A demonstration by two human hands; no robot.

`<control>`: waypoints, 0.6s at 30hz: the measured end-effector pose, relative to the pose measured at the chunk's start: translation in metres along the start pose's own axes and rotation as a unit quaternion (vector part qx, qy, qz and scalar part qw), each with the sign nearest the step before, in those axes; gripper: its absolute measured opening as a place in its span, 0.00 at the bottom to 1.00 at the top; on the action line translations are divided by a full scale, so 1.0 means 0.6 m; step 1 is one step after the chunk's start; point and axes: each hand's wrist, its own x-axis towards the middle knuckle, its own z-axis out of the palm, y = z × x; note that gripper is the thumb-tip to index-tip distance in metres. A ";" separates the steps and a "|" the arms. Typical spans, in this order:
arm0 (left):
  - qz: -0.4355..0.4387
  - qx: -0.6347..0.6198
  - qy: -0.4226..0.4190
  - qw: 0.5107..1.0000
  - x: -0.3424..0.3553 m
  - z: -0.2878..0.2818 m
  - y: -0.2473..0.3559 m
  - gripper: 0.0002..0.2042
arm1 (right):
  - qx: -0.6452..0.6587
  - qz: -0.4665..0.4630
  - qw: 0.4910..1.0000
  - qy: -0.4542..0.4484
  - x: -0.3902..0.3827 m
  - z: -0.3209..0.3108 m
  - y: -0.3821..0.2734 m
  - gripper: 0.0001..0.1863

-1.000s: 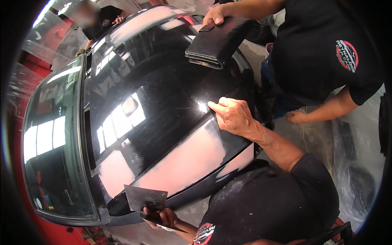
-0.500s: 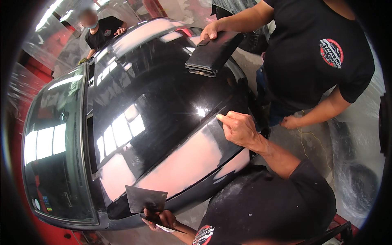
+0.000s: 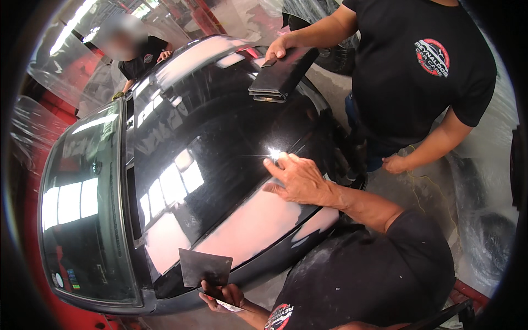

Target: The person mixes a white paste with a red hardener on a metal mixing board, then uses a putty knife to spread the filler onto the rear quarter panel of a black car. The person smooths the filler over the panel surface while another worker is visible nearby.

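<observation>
My right hand (image 3: 301,179) is over the glossy black car panel (image 3: 231,132), beside the seam with a pink-patched panel (image 3: 247,220). Its forefinger points forward, the thumb stands apart, and nothing is held. The fingertips are at or just above the paint; contact is hard to tell. Low in the view, my left hand (image 3: 228,297) grips a thin, dark rectangular plate (image 3: 204,268) by its lower edge. A second thin piece with a pale edge (image 3: 228,306) lies in the same fingers. Its kind cannot be made out.
Across the panel, a co-worker's hand (image 3: 278,49) holds a black folding case (image 3: 281,74) over the car. Another person (image 3: 140,58) leans at the far side. The windshield (image 3: 82,203) lies to the left. A thin yellow cord (image 3: 421,192) trails on the floor at right.
My right hand has moved left over the black panel, its bent fingers spreading with the forefinger out. My left hand still holds the plate. The whole view has shifted slightly.
</observation>
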 end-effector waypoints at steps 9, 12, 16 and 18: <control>0.019 -0.022 0.048 0.998 -0.019 -0.006 -0.002 0.29 | 0.004 0.173 0.984 0.049 -0.013 -0.016 0.067 0.20; 0.032 -0.030 0.077 0.996 -0.029 -0.010 -0.003 0.29 | -0.003 0.181 0.983 0.033 -0.010 -0.014 0.071 0.23; 0.035 -0.058 0.045 0.997 -0.034 -0.021 -0.005 0.29 | -0.039 0.159 0.985 0.046 -0.016 -0.008 0.062 0.28; 0.028 -0.043 0.034 0.998 -0.032 -0.025 -0.003 0.29 | -0.045 0.142 0.987 0.065 -0.025 -0.006 0.060 0.29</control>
